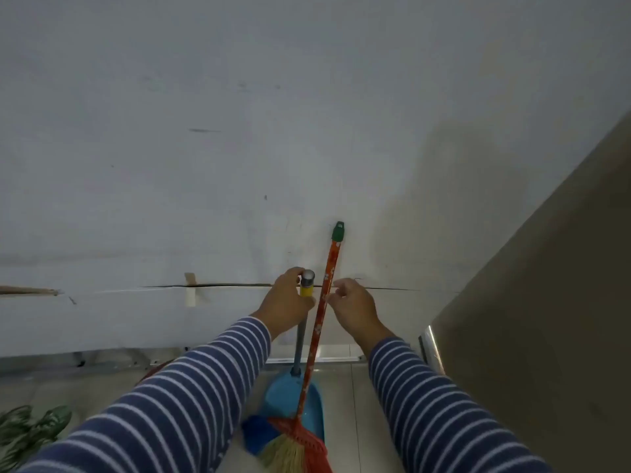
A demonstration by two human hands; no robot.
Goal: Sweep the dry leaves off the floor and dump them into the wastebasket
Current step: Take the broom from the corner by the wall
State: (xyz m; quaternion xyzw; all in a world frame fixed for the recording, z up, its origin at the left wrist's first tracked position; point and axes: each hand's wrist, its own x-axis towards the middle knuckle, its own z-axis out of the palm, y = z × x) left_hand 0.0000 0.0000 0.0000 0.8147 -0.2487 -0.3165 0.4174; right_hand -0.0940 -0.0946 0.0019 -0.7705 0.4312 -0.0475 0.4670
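Note:
A broom with a red flowered handle (321, 322), green cap and straw head (290, 452) leans against the white wall. Beside it stands a blue dustpan (283, 394) on a grey pole with a yellow grip (306, 289). My left hand (285, 302) grips the top of the dustpan pole. My right hand (355, 308) hovers just right of the broom handle, its fingers loosely curled and its fingertips right next to the handle. No dry leaves or wastebasket show in this view.
The white wall (239, 148) fills most of the view, with a crack and a small white hook (191, 290). A beige panel (546, 302) closes off the right side. Green plant leaves (27, 428) lie at the lower left. The floor is pale tile (345, 397).

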